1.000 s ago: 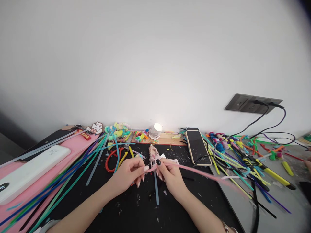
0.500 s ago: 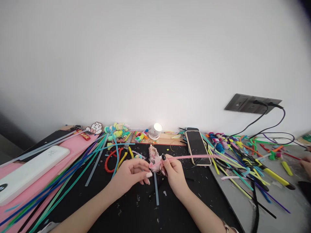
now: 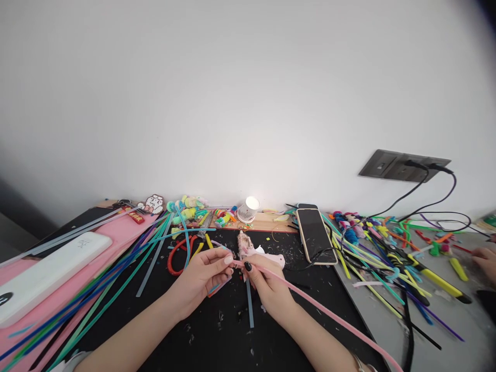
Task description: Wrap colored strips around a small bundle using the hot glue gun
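A long pink pipe cleaner (image 3: 329, 311) runs between my hands and trails toward the lower right. My left hand (image 3: 201, 276) pinches its end between thumb and fingertips. Just beside it, my right hand (image 3: 271, 289) grips the same strip, thumb on top. Behind the fingers lies a pale pink glue gun (image 3: 245, 244), partly covered by my right hand, with a translucent glue stick (image 3: 249, 305) pointing toward me. A small orange and blue piece (image 3: 219, 287) shows under my left fingers; its kind is unclear.
Red-handled pliers (image 3: 176, 258) lie left of the glue gun. A paper cup (image 3: 248, 209) stands at the back, with a phone (image 3: 318, 235) to its right. Pipe cleaners (image 3: 127, 289) spread at left. Yellow-black pliers (image 3: 434, 279) and another person's hand (image 3: 484, 261) are at right.
The pink pipe cleaner has swung from pointing right to trailing down toward the lower right. My hands have drawn together slightly left, and my left fingers have closed on its end.
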Tool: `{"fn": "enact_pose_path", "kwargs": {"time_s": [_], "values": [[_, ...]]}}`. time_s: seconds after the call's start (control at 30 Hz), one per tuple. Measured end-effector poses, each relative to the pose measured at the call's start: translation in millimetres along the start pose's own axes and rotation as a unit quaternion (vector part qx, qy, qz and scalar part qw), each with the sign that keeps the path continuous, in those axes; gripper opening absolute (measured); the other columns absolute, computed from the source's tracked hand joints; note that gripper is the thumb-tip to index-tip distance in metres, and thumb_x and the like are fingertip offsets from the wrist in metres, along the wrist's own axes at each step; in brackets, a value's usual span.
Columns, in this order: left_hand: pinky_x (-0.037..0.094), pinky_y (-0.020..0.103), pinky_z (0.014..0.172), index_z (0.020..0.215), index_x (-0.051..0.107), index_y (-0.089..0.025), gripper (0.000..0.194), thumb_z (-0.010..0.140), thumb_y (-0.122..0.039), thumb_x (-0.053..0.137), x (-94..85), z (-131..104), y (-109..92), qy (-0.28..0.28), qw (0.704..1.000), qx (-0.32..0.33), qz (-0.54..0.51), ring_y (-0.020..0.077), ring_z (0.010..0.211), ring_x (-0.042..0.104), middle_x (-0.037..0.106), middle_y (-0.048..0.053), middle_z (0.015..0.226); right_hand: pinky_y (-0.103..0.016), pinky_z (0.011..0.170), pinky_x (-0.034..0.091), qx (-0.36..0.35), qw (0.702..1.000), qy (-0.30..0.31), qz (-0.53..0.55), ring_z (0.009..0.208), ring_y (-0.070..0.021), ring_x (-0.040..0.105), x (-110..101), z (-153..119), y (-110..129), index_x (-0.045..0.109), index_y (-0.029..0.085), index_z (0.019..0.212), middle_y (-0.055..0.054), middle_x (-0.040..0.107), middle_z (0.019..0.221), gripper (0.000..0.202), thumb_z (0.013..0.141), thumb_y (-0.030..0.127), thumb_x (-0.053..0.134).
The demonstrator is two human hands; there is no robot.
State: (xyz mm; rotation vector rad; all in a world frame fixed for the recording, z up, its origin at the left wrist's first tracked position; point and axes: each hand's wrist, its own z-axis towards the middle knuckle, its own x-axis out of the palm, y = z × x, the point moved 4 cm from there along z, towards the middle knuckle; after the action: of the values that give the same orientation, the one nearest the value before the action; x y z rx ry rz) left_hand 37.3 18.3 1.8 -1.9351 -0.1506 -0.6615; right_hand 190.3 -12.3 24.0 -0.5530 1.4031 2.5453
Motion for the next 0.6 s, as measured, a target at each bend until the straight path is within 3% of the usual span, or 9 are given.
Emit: {"fn": "enact_pose_path", "kwargs": {"time_s": [0.17, 0.33, 0.5, 0.6], "values": [[0.050, 0.012, 0.058, 0.070, 0.066, -0.014, 0.027, 0.065, -0.032, 0.086, 1.5, -0.9, 0.4, 0.021, 1.000, -0.009, -0.011, 0.0034, 0.054, 0.054, 0.062, -0.003, 0.061, -0.027, 0.068, 0.041, 0.012, 0.999, 0.030, -0.002, 0.070, -0.0174, 0.056, 1.1, -0.7, 3.8, 0.062, 0.019, 0.081, -0.003, 0.061, 0.074, 0.029, 0.099, 0.030, 0.041], [0.044, 0.017, 0.052, 0.062, 0.058, -0.015, 0.032, 0.072, -0.037, 0.079, 2.1, -3.6, -4.2, 0.042, 0.992, 0.032, 0.113, 0.0062, 0.051, 0.052, 0.059, -0.003, 0.058, -0.026, 0.056, 0.034, 0.084, 0.995, 0.015, 0.050, 0.055, -0.0144, 0.044, 1.9, -3.1, -4.8, 0.053, 0.020, 0.066, 0.001, 0.047, 0.059, 0.043, 0.099, 0.043, 0.038], [0.041, 0.020, 0.047, 0.063, 0.055, -0.016, 0.030, 0.078, -0.038, 0.069, 10.9, -12.0, -1.9, 0.122, 0.936, 0.044, 0.328, 0.0092, 0.045, 0.054, 0.058, -0.003, 0.056, -0.026, 0.047, 0.021, 0.136, 0.981, 0.030, 0.138, 0.046, -0.0110, 0.026, 7.1, -4.1, -14.2, 0.033, 0.022, 0.056, 0.006, 0.029, 0.051, 0.051, 0.096, 0.054, 0.037], [0.037, 0.019, 0.041, 0.062, 0.050, -0.018, 0.028, 0.081, -0.035, 0.063, 15.3, -20.1, 6.8, 0.170, 0.895, 0.000, 0.412, 0.0088, 0.039, 0.051, 0.054, -0.005, 0.053, -0.026, 0.049, 0.020, 0.105, 0.985, 0.088, 0.105, 0.049, -0.0109, 0.024, 12.1, -3.3, -7.6, 0.030, 0.021, 0.055, 0.006, 0.026, 0.052, 0.052, 0.096, 0.053, 0.039]]}}
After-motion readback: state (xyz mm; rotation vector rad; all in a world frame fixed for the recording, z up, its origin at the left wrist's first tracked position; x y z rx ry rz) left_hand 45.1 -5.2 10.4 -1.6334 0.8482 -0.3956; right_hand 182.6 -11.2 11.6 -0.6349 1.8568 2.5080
